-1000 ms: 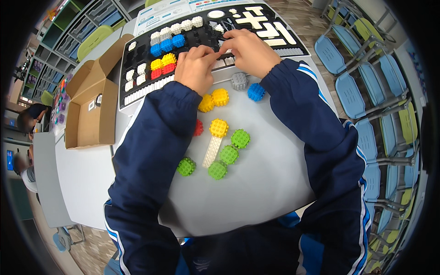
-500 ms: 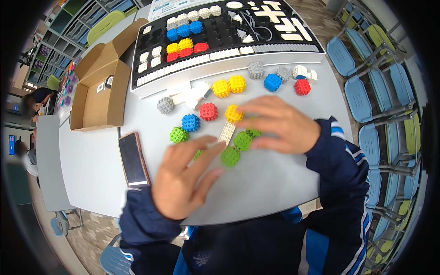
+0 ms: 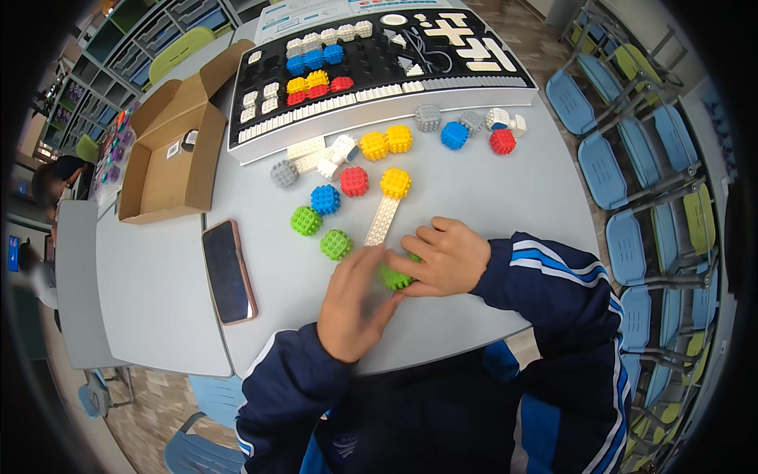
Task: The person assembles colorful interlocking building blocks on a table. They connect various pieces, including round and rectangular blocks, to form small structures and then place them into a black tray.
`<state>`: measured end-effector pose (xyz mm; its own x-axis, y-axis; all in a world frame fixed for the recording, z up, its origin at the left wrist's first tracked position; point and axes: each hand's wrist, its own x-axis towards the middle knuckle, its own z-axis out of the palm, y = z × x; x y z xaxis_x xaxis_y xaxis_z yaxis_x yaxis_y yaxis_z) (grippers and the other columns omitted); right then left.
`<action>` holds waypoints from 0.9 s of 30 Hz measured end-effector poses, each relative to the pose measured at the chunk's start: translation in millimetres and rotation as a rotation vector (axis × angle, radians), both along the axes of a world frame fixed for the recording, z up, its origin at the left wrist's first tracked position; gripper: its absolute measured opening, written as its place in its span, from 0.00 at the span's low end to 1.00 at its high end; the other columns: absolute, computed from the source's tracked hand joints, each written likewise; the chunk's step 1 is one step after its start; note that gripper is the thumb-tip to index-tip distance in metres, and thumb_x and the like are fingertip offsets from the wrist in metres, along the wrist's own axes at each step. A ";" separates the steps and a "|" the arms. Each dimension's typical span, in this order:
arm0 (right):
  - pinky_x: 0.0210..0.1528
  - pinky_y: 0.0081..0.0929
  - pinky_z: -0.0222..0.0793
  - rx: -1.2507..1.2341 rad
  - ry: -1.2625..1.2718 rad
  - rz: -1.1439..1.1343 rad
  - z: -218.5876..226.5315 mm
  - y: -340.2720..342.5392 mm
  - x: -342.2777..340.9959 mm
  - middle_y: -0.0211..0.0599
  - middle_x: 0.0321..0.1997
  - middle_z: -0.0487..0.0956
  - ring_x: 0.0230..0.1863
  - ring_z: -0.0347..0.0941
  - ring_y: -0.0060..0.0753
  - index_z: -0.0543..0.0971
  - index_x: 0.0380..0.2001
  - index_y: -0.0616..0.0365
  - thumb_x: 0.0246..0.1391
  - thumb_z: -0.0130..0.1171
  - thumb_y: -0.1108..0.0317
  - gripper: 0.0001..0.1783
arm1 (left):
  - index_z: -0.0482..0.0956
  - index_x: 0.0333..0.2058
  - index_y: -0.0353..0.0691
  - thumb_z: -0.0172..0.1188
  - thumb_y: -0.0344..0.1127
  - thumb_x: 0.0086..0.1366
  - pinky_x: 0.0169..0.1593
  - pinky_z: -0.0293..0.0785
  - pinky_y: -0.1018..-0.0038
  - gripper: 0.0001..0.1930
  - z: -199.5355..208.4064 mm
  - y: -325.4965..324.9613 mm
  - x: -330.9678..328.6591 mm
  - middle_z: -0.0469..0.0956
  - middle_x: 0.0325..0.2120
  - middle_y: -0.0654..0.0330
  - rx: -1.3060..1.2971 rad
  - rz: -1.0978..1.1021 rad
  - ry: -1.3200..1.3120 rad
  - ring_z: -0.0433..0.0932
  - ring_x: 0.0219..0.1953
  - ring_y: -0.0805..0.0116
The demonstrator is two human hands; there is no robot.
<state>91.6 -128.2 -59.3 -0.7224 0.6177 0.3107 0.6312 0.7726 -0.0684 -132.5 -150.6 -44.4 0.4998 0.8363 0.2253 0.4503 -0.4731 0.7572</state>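
At the near middle of the table, my right hand (image 3: 448, 259) is curled round green studded blocks (image 3: 395, 276), hiding most of them. My left hand (image 3: 351, 306) meets it there, slightly blurred, its thumb and fingertips at the left side of the same green block. Just beyond the left fingertips lies a white studded strip (image 3: 383, 220), with a yellow studded block (image 3: 395, 183) at its far end. Two loose green blocks, one nearer (image 3: 335, 244) and one farther (image 3: 305, 220), sit left of the strip, near a blue block (image 3: 324, 199) and a red block (image 3: 354, 181).
A black parts tray (image 3: 363, 63) in a white box spans the back. Yellow, grey, blue, red and white pieces lie before it. An open cardboard box (image 3: 162, 182) and a phone (image 3: 229, 271) are at left. Stacked blue chairs (image 3: 608, 174) stand beyond the table's right side.
My hands have come together, the right moving down and left, the left moving right. Fingers have closed round the green blocks, which were more exposed before. The view has shifted slightly.
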 end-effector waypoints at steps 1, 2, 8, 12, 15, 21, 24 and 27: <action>0.32 0.33 0.69 -0.092 0.036 -0.049 2.8 -4.3 -0.8 0.32 0.30 0.76 0.30 0.77 0.35 0.74 0.46 0.53 0.48 0.63 0.40 0.31 | 0.65 0.61 0.34 0.72 0.30 0.55 0.55 0.71 0.65 0.36 -1.5 -6.0 -2.2 0.68 0.57 0.47 -0.043 0.021 -0.035 0.72 0.55 0.58; 0.30 0.34 0.70 -0.185 0.072 -0.099 6.7 -9.0 -1.1 0.35 0.30 0.77 0.29 0.78 0.39 0.74 0.46 0.55 0.50 0.63 0.41 0.31 | 0.65 0.61 0.33 0.69 0.29 0.56 0.56 0.70 0.65 0.35 -3.3 -13.5 -1.6 0.68 0.57 0.47 -0.150 0.079 -0.194 0.73 0.55 0.57; 0.36 0.44 0.74 -0.631 0.797 -0.308 37.6 -41.4 -20.4 0.52 0.37 0.81 0.37 0.79 0.59 0.68 0.50 0.61 0.62 0.55 0.47 0.27 | 0.56 0.64 0.31 0.49 0.42 0.71 0.60 0.65 0.65 0.29 -3.6 -37.0 36.9 0.69 0.56 0.47 -0.333 0.026 -0.470 0.72 0.56 0.53; 0.37 0.38 0.72 -0.752 1.078 -0.459 41.7 -40.4 -37.2 0.52 0.33 0.80 0.35 0.79 0.56 0.68 0.48 0.61 0.67 0.48 0.54 0.20 | 0.50 0.65 0.29 0.34 0.54 0.75 0.56 0.69 0.64 0.34 -5.6 -25.3 57.7 0.70 0.55 0.44 -0.277 0.104 -0.403 0.74 0.55 0.51; 0.37 0.35 0.71 -0.758 1.185 -0.510 33.6 -37.1 -43.3 0.52 0.32 0.79 0.33 0.79 0.51 0.69 0.46 0.62 0.69 0.44 0.54 0.19 | 0.54 0.61 0.28 0.35 0.48 0.75 0.46 0.74 0.61 0.28 0.6 -21.6 61.9 0.76 0.45 0.42 -0.274 0.190 -0.334 0.79 0.45 0.44; 0.34 0.35 0.68 -0.703 1.221 -0.555 11.9 -23.3 -45.2 0.49 0.29 0.78 0.31 0.78 0.42 0.69 0.39 0.62 0.71 0.42 0.51 0.21 | 0.58 0.54 0.31 0.39 0.45 0.75 0.29 0.70 0.47 0.22 -7.0 0.0 58.7 0.80 0.28 0.40 -0.212 0.219 -0.048 0.77 0.26 0.35; 0.34 0.34 0.68 -0.736 1.159 -0.556 11.1 -20.9 -38.6 0.48 0.28 0.78 0.30 0.75 0.36 0.68 0.37 0.61 0.71 0.40 0.50 0.22 | 0.59 0.53 0.28 0.38 0.45 0.75 0.28 0.70 0.47 0.23 -13.6 1.9 58.8 0.79 0.23 0.42 -0.170 0.212 0.030 0.76 0.23 0.36; 0.34 0.34 0.68 -0.697 1.222 -0.517 4.5 -21.8 -37.6 0.47 0.29 0.77 0.28 0.72 0.35 0.70 0.36 0.61 0.71 0.39 0.49 0.24 | 0.60 0.52 0.27 0.38 0.45 0.75 0.28 0.70 0.47 0.22 -17.2 2.7 58.6 0.79 0.22 0.41 -0.163 0.181 0.010 0.76 0.22 0.37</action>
